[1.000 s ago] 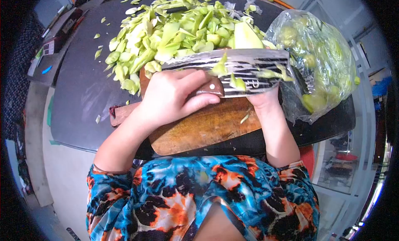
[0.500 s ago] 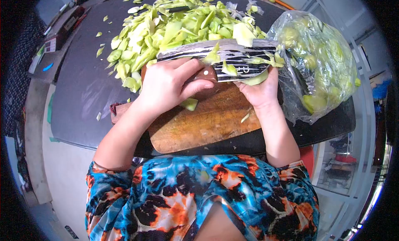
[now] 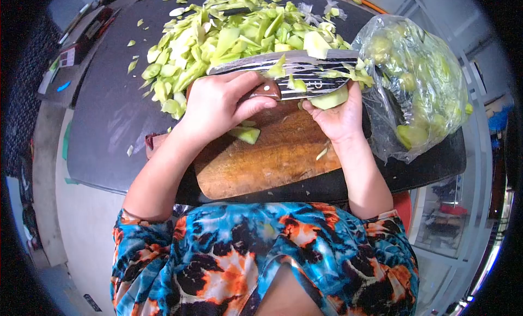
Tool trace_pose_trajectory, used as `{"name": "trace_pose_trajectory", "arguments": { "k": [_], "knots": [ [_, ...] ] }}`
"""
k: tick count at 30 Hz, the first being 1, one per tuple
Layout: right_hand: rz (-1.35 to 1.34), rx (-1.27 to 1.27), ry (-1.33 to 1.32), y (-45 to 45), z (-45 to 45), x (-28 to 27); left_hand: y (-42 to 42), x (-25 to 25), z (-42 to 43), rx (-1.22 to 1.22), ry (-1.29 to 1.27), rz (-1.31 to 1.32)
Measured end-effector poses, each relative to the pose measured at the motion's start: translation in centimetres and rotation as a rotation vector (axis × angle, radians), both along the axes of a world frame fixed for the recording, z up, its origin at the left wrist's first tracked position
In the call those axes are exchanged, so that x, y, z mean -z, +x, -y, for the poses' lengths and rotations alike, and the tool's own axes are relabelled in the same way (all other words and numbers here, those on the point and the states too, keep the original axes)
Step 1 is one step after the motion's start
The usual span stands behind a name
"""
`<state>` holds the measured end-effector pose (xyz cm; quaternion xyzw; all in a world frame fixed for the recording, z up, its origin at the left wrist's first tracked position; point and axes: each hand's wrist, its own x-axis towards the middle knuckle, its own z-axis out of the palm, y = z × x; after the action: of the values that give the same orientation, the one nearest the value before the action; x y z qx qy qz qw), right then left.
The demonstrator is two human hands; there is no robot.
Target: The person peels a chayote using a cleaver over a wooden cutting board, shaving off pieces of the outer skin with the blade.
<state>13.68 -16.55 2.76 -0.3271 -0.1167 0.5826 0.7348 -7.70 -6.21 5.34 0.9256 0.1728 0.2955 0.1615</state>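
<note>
My left hand (image 3: pixel 220 100) is wrapped round the brown riveted handle of a broad kitchen knife (image 3: pixel 310 70). The blade points right, its dark streaked face turned up, with green slivers stuck on it. In my right hand (image 3: pixel 340 113) is a pale green piece of vegetable (image 3: pixel 330 98), pinched between thumb and fingers at the blade's lower edge near the tip. The blade partly hides this piece and my fingertips. Both hands are above a wooden cutting board (image 3: pixel 267 163), where a green slice (image 3: pixel 245 134) lies below the handle.
A large heap of cut green pieces (image 3: pixel 229 38) spreads behind the knife on the dark table (image 3: pixel 109 136). On the right stands a clear plastic bag (image 3: pixel 414 87) with green vegetables in it. Loose scraps lie around the heap and on the board.
The knife has shifted slightly up and left, its blade tilted a little more. More of the pale green piece in my right hand now shows below the edge.
</note>
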Motion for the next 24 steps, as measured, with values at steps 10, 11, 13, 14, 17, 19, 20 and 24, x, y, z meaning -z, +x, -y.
{"name": "trace_pose_trajectory", "arguments": {
  "k": [10, 11, 13, 14, 17, 19, 20, 24],
  "knots": [
    [-0.025, 0.064, 0.019, -0.1, -0.1, -0.2, 0.1, -0.2, 1.0, 0.040, -0.036, -0.029],
    [-0.038, 0.091, 0.027, -0.2, -0.2, -0.3, 0.2, -0.2, 1.0, 0.078, -0.082, -0.010],
    [-0.132, -0.023, 0.125, 1.1, -0.4, 0.7, 0.3, -1.2, 1.9, 0.228, -0.063, 0.027],
    [-0.222, -0.167, 0.151, 2.1, -0.5, 0.9, 0.4, -1.5, 2.3, 0.306, -0.055, 0.046],
    [0.078, -0.057, 0.097, -0.3, 0.9, -2.0, 0.5, -1.2, 2.4, 0.299, 0.098, 0.066],
    [-0.200, -0.247, 0.315, 1.5, -0.5, 0.1, 0.1, -1.2, 2.1, 0.204, 0.102, 0.044],
    [-0.226, -0.190, 0.294, 1.6, -0.5, 0.8, -0.1, -1.2, 2.0, 0.157, 0.104, 0.032],
    [-0.220, -0.193, 0.280, 1.1, -0.5, 0.6, 0.3, -0.7, 1.9, 0.200, 0.091, 0.048]
  ]
}}
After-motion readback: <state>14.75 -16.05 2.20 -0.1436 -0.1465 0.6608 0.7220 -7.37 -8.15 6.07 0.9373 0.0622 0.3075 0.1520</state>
